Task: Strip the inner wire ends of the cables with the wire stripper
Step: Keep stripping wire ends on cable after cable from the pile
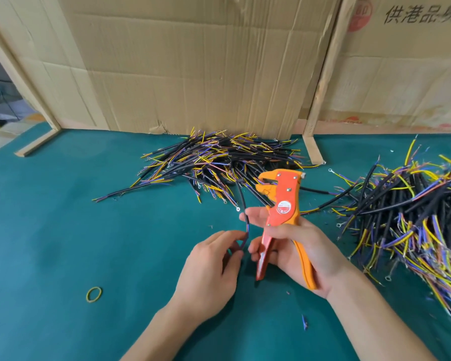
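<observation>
Right hand [294,246] wraps the orange wire stripper [281,212], head up toward 12 o'clock, handles spread, so the tool reads as not squeezed. Same hand's fingertips also pin a black cable [242,201] just at 9 o'clock of the tool; probably parked there to free the other hand. Left hand [214,259] curls round the cable's lower end, apparently pinching the inner wires to sort one out for the blades. Cable arcs up toward the heap of cables [219,160] at 12 o'clock. Second heap [412,217] at 3 o'clock; can't tell which is done stock. Rubber band [93,294] lies at 8 o'clock on the green mat [63,217].
</observation>
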